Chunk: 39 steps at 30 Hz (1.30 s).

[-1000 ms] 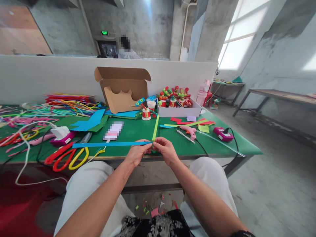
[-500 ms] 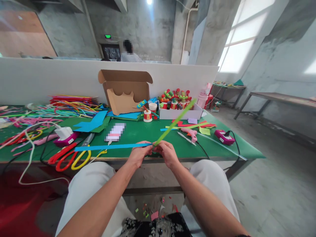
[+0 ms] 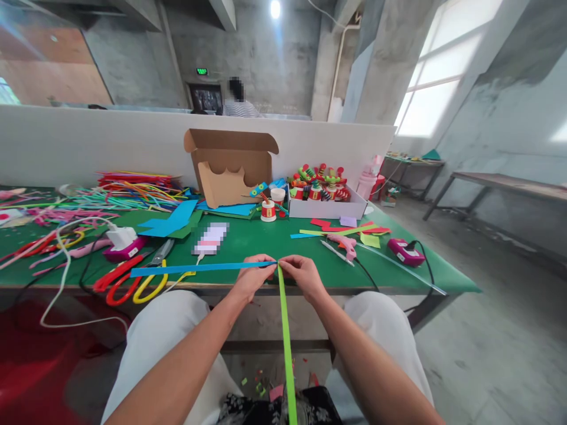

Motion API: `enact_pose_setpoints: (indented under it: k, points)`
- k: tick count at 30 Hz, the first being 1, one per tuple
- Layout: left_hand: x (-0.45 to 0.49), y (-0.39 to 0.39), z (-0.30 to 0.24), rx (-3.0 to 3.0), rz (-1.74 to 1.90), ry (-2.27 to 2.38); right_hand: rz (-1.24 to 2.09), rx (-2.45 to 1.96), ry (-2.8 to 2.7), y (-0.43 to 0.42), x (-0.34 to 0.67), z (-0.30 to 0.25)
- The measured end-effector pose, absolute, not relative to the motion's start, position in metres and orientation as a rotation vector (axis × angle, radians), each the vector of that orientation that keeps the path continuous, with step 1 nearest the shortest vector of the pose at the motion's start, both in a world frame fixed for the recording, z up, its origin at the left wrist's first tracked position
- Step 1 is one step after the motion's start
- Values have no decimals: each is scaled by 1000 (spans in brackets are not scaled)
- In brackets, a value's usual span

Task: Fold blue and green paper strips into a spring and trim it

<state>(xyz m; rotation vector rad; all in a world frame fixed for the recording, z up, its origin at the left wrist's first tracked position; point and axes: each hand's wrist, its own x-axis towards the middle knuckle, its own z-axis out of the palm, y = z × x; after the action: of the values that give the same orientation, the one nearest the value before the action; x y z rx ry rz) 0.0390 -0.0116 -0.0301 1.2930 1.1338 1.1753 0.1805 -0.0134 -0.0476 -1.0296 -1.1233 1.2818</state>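
Blue strip (image 3: 186,270) and green strip (image 3: 286,330) are pinched at their meeting ends by left hand (image 3: 253,277) and right hand (image 3: 305,277); folding seems barely begun, both long tails unfolded.

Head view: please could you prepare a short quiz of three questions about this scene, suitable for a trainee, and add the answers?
1. True or false: the blue strip stretches out beyond the right hand, on that hand's side.
2. Choose one. What colour is the strip that runs down to the bottom edge of the picture?
A. Red
B. Yellow-green
C. Purple
3. Fill in: as seen here, the open brown box stands to the ____ of the white box.

Key:
1. False; it stretches out beyond the left hand.
2. B, the yellow-green strip.
3. left
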Motion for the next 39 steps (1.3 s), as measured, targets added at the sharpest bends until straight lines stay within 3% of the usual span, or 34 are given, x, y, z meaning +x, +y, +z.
enact_pose_setpoints:
  k: [18, 29, 39]
  points:
    - [35, -9, -30, 1389, 1196, 1107, 1042, -1120, -1325, -9, 184, -52]
    - [35, 2, -34, 1464, 1204, 1151, 1382, -1027, -1087, -14, 181, -48]
    - [40, -5, -38, 1734, 1146, 1087, 1387, -944, -693, -8, 183, -48]
